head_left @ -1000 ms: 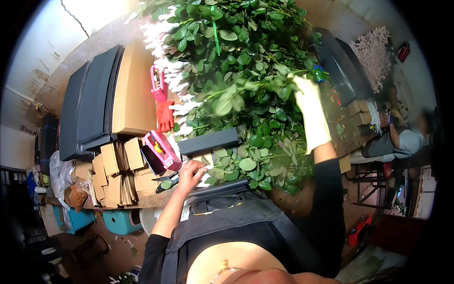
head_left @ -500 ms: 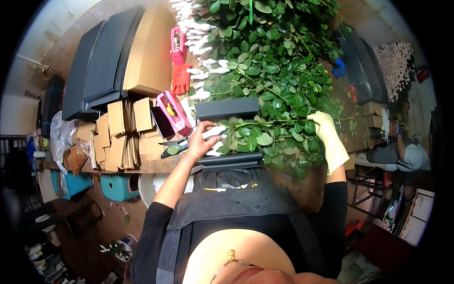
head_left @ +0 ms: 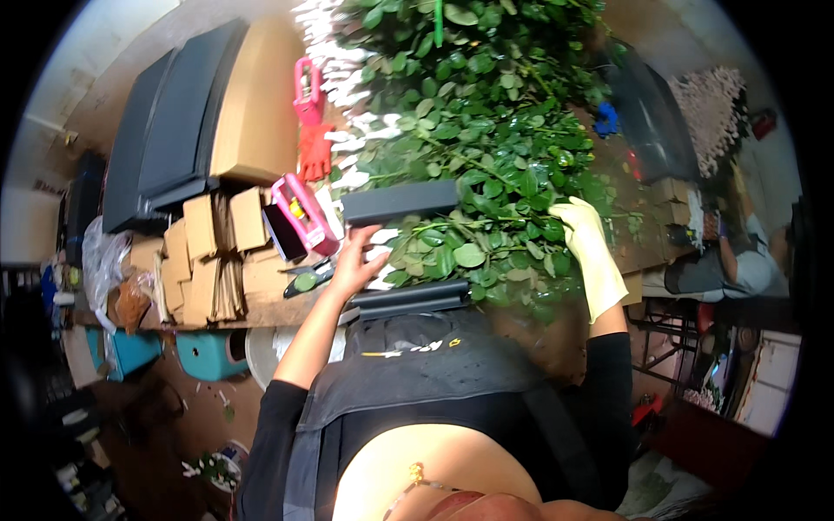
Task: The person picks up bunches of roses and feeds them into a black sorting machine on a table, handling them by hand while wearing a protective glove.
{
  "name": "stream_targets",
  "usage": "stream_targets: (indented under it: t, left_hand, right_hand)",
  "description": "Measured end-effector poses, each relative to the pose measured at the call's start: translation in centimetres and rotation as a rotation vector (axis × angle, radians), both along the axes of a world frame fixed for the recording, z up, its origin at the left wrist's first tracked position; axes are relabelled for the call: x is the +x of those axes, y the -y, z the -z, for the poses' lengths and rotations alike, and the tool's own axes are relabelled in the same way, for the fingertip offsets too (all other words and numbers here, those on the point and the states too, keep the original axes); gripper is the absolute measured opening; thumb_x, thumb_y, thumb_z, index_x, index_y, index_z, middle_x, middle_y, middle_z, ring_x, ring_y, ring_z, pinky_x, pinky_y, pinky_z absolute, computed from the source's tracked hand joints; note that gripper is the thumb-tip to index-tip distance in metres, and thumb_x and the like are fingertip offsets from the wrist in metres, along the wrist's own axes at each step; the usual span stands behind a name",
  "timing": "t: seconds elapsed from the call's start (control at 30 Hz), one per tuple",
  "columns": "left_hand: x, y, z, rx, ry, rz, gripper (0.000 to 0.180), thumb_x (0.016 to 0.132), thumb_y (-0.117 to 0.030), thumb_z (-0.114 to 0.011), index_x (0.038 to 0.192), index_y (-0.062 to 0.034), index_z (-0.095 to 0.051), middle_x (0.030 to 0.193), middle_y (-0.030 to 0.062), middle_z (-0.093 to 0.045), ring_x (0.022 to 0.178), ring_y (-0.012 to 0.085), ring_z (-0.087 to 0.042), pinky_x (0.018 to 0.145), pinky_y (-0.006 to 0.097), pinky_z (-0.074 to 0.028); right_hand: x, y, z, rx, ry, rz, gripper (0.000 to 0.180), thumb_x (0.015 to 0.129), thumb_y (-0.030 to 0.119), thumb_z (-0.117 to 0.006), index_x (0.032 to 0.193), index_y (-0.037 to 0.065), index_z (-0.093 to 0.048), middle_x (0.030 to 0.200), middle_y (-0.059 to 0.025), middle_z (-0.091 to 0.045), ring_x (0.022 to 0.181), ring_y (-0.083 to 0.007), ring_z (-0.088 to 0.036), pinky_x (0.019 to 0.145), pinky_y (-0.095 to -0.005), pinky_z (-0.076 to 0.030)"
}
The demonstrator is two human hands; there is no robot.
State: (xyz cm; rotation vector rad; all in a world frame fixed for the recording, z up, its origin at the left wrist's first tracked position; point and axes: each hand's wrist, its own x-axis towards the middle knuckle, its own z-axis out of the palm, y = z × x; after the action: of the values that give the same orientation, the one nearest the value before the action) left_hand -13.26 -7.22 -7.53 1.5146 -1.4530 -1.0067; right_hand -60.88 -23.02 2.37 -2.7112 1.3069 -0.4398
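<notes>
The bare left hand (head_left: 354,260) rests with fingers spread loosely on the leafy stems (head_left: 469,234) lying across the tabletop (head_left: 261,278) between 2 dark bars (head_left: 400,201); the gloved right hand (head_left: 589,239) closes around them. Light, springy, probably thorny: best gripped low on the bare stalks

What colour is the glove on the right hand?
Pale yellow: the glove covers the right hand among the green leafy stems. The head view shows it best.

A smooth pale-yellow rubber glove (head_left: 593,252) covers the right hand among glossy green leaves (head_left: 486,130), beside matt dark bars (head_left: 400,201), matt brown cardboard boxes (head_left: 217,252) and a shiny pink plastic tool (head_left: 304,213).
</notes>
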Motion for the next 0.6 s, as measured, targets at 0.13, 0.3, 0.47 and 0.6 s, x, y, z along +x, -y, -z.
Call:
stream_targets:
  t: [0.13,0.3,0.47,0.6]
  left_hand:
    - [0.3,-0.3,1.6,0.025,0.059,-0.031,0.049,0.083,-0.02,-0.083,0.122,-0.0054,-0.058,0.11,0.0107,-0.06,0.099,0.0227,-0.062,0.085,0.036,-0.053]
    - [-0.1,0.2,-0.1,-0.052,0.096,0.039,0.025,0.083,-0.014,-0.082,0.098,-0.0037,-0.066,0.094,0.0085,-0.063,0.089,0.0231,-0.062,0.077,0.033,-0.052]
    - [-0.2,0.3,-0.5,0.034,0.036,0.044,0.023,0.086,-0.014,-0.08,0.099,-0.0032,-0.065,0.094,0.0071,-0.06,0.086,0.0196,-0.059,0.074,0.032,-0.05]
    - [0.0,-0.7,0.2,0.067,-0.008,-0.022,0.022,0.085,-0.012,-0.08,0.097,-0.0021,-0.065,0.096,0.0079,-0.062,0.087,0.0208,-0.058,0.076,0.033,-0.049]
  right_hand:
    - [1.5,1.9,-6.5,-0.076,0.293,0.041,0.023,0.079,0.003,-0.058,0.096,0.004,-0.074,0.099,-0.0117,-0.076,0.1,-0.0288,-0.07,0.111,-0.0491,-0.043]
    - [0.9,9.3,-11.0,-0.414,0.295,-0.043,0.029,0.077,-0.007,-0.049,0.096,0.001,-0.071,0.104,-0.015,-0.074,0.101,-0.0331,-0.068,0.113,-0.0539,-0.041]
    - [5.6,14.2,-11.0,-0.774,-0.257,0.512,0.017,0.086,0.009,-0.062,0.098,0.011,-0.074,0.102,-0.0107,-0.074,0.105,-0.0292,-0.068,0.098,-0.047,-0.051]
    - [15.7,11.8,-11.1,0.174,-0.533,0.546,0.024,0.092,0.014,-0.056,0.104,0.018,-0.076,0.105,-0.01,-0.075,0.093,-0.0289,-0.073,0.081,-0.0414,-0.058]
